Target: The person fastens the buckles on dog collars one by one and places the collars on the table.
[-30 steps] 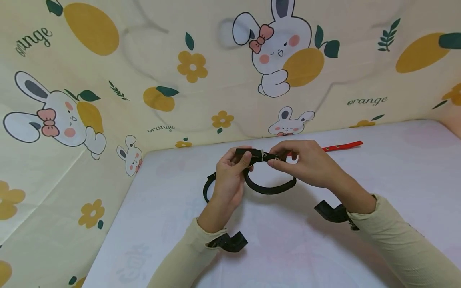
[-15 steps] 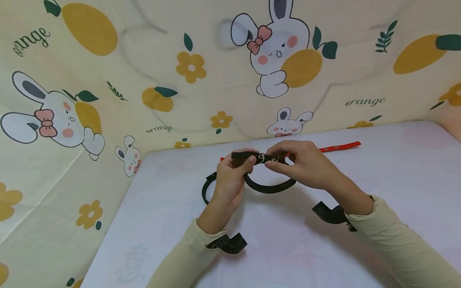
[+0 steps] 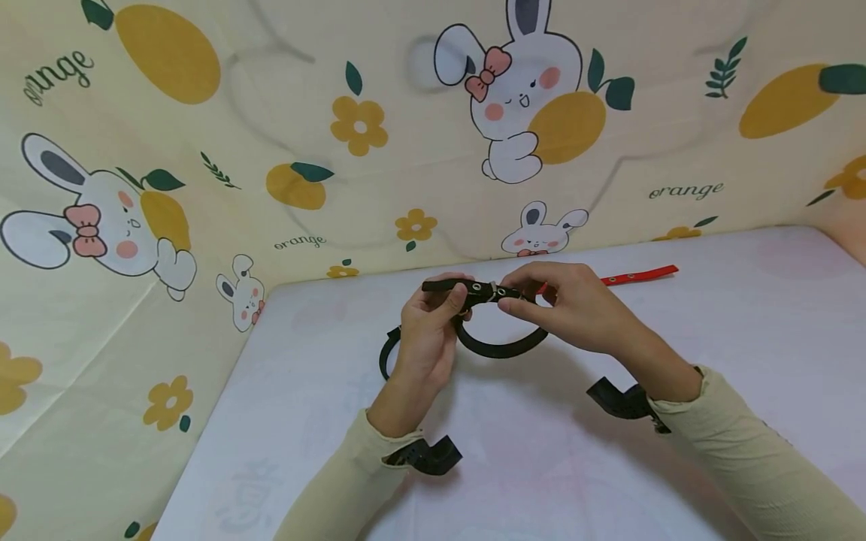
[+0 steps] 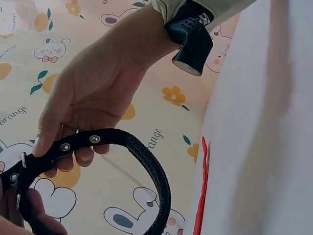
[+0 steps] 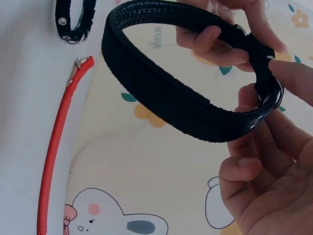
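Observation:
A black collar (image 3: 502,351) with metal eyelets and a buckle is held up above the table as a loop. My left hand (image 3: 426,338) pinches its strap near the free end, which sticks out leftward past the thumb. On the other side of the metal frame, my right hand (image 3: 571,308) pinches the strap between thumb and fingers. In the right wrist view the wide padded band (image 5: 161,93) curves toward both hands. The left wrist view has the right hand (image 4: 93,93) gripping the eyelet strap (image 4: 78,143); only some left fingers (image 4: 36,205) show there.
Behind the hands lies a red collar (image 3: 639,276) with eyelets, partly hidden; its buckle (image 5: 78,68) shows in the right wrist view. A second black collar (image 3: 387,353) lies left, partly behind the left hand. A cartoon-printed cloth (image 3: 379,180) rises behind the white table (image 3: 514,466).
The collar's free end has slid left through the metal frame, an eyelet moving left past it. My left hand shifted slightly left, and the loop looks a little smaller. The right hand stayed nearly still.

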